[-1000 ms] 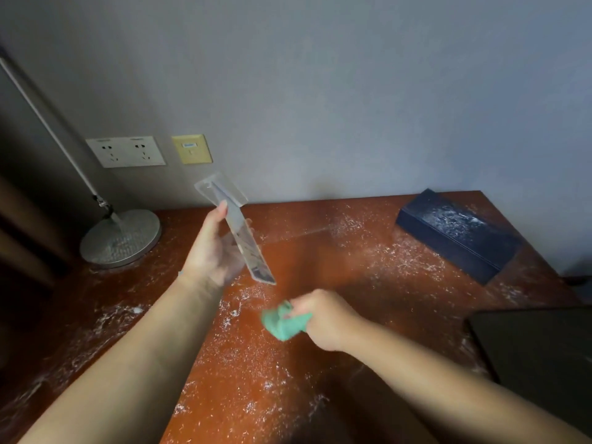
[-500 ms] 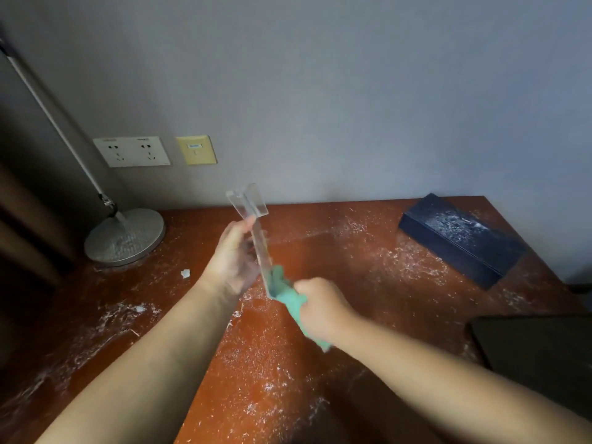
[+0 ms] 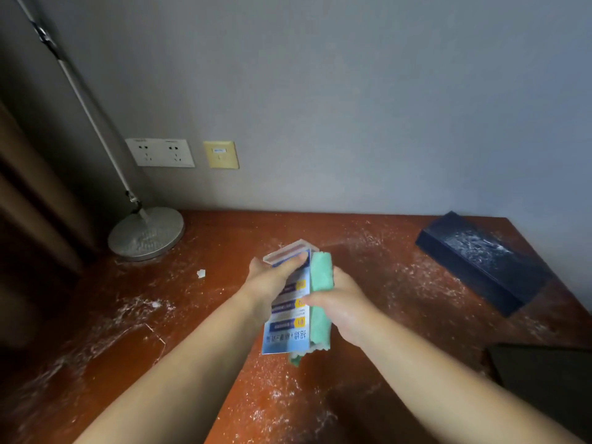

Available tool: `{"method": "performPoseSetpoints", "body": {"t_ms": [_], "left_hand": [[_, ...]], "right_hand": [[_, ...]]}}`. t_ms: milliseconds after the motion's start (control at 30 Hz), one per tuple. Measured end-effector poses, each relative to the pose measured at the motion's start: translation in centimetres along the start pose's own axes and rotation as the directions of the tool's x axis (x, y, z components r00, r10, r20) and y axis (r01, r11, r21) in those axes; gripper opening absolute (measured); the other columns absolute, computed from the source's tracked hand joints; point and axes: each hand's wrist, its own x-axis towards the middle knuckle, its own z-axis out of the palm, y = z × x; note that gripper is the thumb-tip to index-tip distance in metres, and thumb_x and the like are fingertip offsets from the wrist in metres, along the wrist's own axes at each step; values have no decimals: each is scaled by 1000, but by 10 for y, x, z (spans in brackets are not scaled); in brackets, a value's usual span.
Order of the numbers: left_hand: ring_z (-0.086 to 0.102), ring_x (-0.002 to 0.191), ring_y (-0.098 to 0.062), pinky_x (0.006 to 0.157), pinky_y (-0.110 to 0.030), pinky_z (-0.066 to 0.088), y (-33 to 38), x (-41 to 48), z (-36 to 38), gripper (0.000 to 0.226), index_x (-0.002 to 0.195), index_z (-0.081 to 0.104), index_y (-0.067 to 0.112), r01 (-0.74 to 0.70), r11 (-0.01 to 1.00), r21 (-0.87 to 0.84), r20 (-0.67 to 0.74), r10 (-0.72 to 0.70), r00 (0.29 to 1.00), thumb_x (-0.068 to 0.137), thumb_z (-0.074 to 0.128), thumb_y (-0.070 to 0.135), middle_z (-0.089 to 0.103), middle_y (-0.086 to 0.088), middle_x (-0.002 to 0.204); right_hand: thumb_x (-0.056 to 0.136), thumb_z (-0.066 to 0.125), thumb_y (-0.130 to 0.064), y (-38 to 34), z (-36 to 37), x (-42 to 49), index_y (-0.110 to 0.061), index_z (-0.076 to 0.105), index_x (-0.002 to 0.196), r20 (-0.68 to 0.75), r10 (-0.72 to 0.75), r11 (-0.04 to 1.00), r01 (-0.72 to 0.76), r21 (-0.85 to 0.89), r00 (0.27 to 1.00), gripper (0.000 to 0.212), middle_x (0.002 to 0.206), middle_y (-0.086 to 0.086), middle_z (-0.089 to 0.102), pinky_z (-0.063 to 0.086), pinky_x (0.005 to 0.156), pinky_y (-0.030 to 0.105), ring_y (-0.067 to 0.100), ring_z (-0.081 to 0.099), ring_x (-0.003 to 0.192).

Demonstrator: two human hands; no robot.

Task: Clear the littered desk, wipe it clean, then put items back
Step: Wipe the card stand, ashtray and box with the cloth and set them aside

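"Logging grips first: we see the left hand (image 3: 269, 280) with fingers curled round the far end of the sign holder (image 3: 286, 325), held in the air above the desk (image 3: 368, 274), tilted, card facing us"
"Agreed, and our read on the right hand (image 3: 346, 306): it grips the green cloth (image 3: 320, 277) against the holder's right side, thumb on the card face"
"Risks? We'd say slick acrylic plus a hard rub could twist it out of that one-ended hold and drop it on the desk"
"Also the white powder (image 3: 282, 395) below: whatever the cloth knocks off lands back there, and a loaded cloth may just smear the front"
"We should flag the dark box (image 3: 474, 261) too, well apart, dusted, not yet cleaned"
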Motion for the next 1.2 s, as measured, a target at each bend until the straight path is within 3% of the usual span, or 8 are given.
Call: {"method": "performPoseSetpoints", "body": {"t_ms": [67, 200, 333, 500, 600, 700, 933, 1200], "left_hand": [[66, 70, -17, 53, -26, 49, 4, -1, -10, 80, 134, 40, 11, 44, 997, -61, -17, -45, 999, 76, 65, 59, 65, -6, 101], [63, 100, -33, 92, -47, 47, 10, 1, -33, 67, 107, 55, 7, 142, 905, -401, 128, -99, 987, 87, 38, 68, 66, -17, 108], [68, 84, -38, 80, -52, 47, 10, -12, -30, 84, 100, 63, 1, 296, 808, -510, 336, -130, 933, 82, 31, 77, 71, -23, 93], [59, 106, -42, 91, -56, 43, 0, -15, -19, 95, 116, 62, 6, 348, 698, -626, 450, -41, 892, 72, 33, 85, 64, -25, 114], [57, 112, -39, 94, -54, 42, -3, -11, -16, 86, 121, 60, 8, 310, 702, -641, 435, 0, 900, 74, 40, 77, 61, -23, 121], [62, 95, -36, 83, -48, 46, 0, -12, -10, 73, 109, 63, 6, 263, 746, -612, 430, 35, 902, 78, 41, 68, 67, -22, 106], [65, 82, -31, 84, -42, 45, -5, -10, 6, 71, 92, 74, 9, 240, 844, -480, 474, 20, 880, 62, 47, 68, 69, -19, 94], [65, 69, -24, 76, -36, 47, -6, -8, -1, 60, 76, 68, 9, 183, 844, -504, 455, 79, 887, 74, 48, 65, 64, -11, 75]], "right_hand": [[77, 57, 17, 3, -6, 1, -13, 58, 99, -30, 12, 1000, -11, 16, 999, 37, 104, 14, 68, 53, 85, 42, 28, 66, 93], [84, 51, 16, -6, -31, 2, -5, 62, 104, 120, 58, 969, -85, 231, 991, 32, 97, 16, 71, 55, 76, 44, 31, 69, 87], [86, 51, 10, -17, -38, 1, -4, 61, 110, 326, 106, 975, -163, 154, 940, 29, 99, 16, 72, 57, 67, 40, 29, 70, 86], [87, 52, 9, -16, -22, 4, -4, 64, 99, 137, 130, 991, -132, 0, 982, 21, 90, 14, 71, 56, 68, 39, 27, 68, 77], [84, 46, 3, -17, -13, 8, -2, 63, 88, -187, -96, 915, 12, -403, 978, 18, 89, 17, 66, 45, 59, 29, 25, 60, 70], [90, 47, -9, -22, -3, 3, -10, 64, 105, -180, -434, 556, 105, -825, 883, 23, 98, 3, 46, 44, 75, 29, 22, 50, 92], [93, 49, -12, -33, 18, 5, -7, 61, 117, -154, -398, 533, 91, -841, 904, 27, 115, 7, 49, 42, 87, 30, 23, 48, 107], [90, 48, -9, -16, 34, -15, -10, 62, 117, 80, -629, 454, 449, -770, 773, 31, 114, 4, 52, 42, 90, 27, 20, 48, 106]]}}
